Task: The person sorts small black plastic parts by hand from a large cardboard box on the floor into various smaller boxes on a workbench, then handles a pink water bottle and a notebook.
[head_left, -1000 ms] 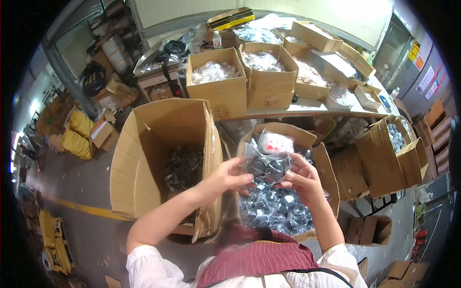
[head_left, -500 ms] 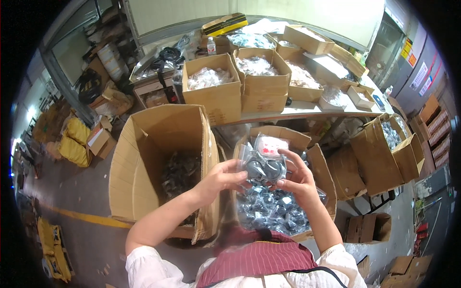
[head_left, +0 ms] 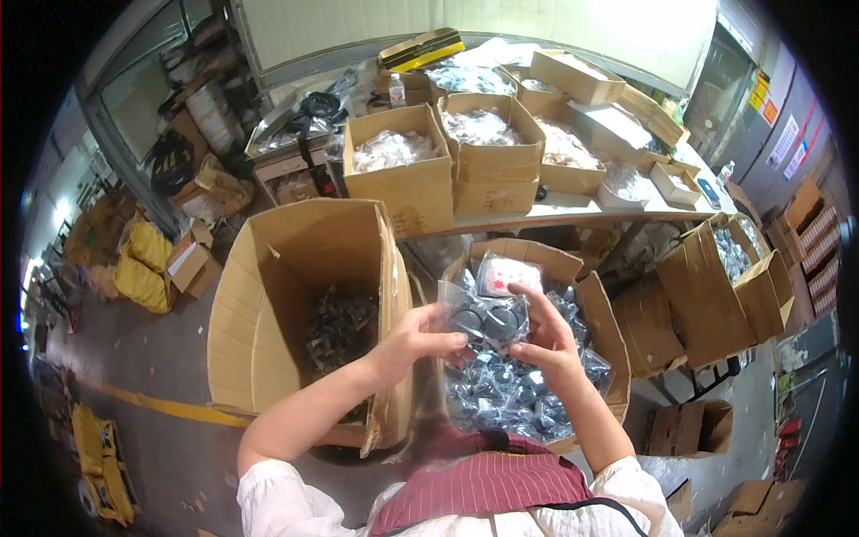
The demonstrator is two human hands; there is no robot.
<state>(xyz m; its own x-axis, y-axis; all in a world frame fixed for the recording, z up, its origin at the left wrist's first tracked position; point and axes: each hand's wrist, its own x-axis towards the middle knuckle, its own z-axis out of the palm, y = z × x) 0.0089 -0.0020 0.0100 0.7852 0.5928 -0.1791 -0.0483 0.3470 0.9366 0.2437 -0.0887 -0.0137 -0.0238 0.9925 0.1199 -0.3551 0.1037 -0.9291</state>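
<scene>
Between my two hands is a clear plastic bag (head_left: 485, 319) with round black parts inside. A white packet with a red mark (head_left: 508, 277) shows at the bag's far end; whether it lies inside the bag I cannot tell. My left hand (head_left: 413, 344) pinches the bag's left side, thumb on top. My right hand (head_left: 548, 333) grips the right side with curved fingers and thumb. Both are above an open carton (head_left: 611, 345) filled with similar bags of dark parts (head_left: 501, 394).
Left of it stands a tall open carton (head_left: 242, 331) with dark bagged pieces at its bottom. Beyond, a white table (head_left: 573, 215) bears several cartons of small bags, including a left one (head_left: 398, 192). Another carton (head_left: 716, 277) with bagged parts stands at right.
The bag has tipped and turned slightly, so its round black parts show more plainly. My right fingers have shifted a little left and down along it. My left hand has barely moved.
</scene>
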